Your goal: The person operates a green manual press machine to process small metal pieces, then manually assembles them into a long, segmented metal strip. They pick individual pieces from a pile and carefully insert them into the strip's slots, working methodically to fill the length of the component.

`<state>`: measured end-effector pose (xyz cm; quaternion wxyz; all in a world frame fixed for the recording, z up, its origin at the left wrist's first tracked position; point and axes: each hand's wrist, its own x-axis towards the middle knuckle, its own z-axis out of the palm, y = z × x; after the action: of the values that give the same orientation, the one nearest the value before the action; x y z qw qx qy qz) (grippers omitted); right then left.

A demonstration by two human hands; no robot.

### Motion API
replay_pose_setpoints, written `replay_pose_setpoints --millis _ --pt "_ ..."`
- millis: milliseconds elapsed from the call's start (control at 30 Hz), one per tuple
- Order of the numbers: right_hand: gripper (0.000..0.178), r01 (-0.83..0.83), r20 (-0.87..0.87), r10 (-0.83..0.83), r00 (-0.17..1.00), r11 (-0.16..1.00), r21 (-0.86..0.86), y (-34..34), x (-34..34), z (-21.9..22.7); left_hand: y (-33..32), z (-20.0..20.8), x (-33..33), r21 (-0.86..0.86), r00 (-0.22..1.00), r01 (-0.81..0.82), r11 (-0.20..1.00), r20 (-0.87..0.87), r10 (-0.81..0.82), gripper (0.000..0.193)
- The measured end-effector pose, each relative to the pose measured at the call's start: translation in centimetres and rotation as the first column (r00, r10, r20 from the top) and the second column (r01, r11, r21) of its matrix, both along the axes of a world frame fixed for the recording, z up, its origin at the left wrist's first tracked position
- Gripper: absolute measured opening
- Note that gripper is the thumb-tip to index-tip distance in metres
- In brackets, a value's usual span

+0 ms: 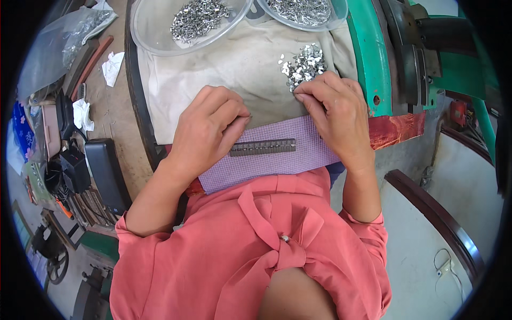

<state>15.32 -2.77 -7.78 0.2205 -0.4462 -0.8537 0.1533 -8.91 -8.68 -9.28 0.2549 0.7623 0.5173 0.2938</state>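
My left hand hovers over the edge of the beige cloth, thumb and forefinger brought together. Whatever lies between those fingertips is too small to make out. At the near edge of a loose pile of small shiny metal pieces, my right hand has its thumb and forefinger pinched. Its fingertips touch or almost touch the pile, and a piece in them cannot be made out. Between and below both hands, a dark slotted metal bar with a row of small parts along it lies across a purple woven cloth.
Two clear plastic tubs, left and right, hold many small metal parts at the back. A green machine stands at the right. On the left bench are a black case, crumpled tissue and a plastic bag.
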Motion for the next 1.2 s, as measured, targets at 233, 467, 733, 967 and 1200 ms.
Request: replay_pose_setpoints --millis 233,467,733,967,1200 --pt "0.012 0.069 -0.016 -0.069 0.998 0.997 0.03 -0.1 -0.4 -0.5 0.1 0.1 0.1 -0.005 1.0 -0.007 1.0 0.015 0.007 0.017" --pt "0.017 0.069 -0.051 -0.063 0.997 0.99 0.126 -1.0 -0.7 -1.2 -0.1 0.3 0.9 -0.002 1.0 -0.001 1.0 0.017 0.001 0.018" --pt "0.017 0.106 -0.065 -0.099 0.993 0.986 0.128 -1.2 -0.7 -2.1 -0.8 0.8 3.0 -0.002 0.992 0.1 0.995 0.083 -0.1 0.017" --pt "0.014 0.095 -0.255 -0.109 0.961 0.993 -0.066 -2.1 0.6 -1.1 -1.1 0.6 4.2 0.022 0.979 0.186 0.982 0.077 -0.187 0.018" --pt "0.014 0.024 -0.275 -0.062 0.96 0.99 -0.139 -4.5 2.6 -0.7 -1.6 0.1 4.7 0.045 0.983 0.183 0.982 0.005 -0.184 0.018"
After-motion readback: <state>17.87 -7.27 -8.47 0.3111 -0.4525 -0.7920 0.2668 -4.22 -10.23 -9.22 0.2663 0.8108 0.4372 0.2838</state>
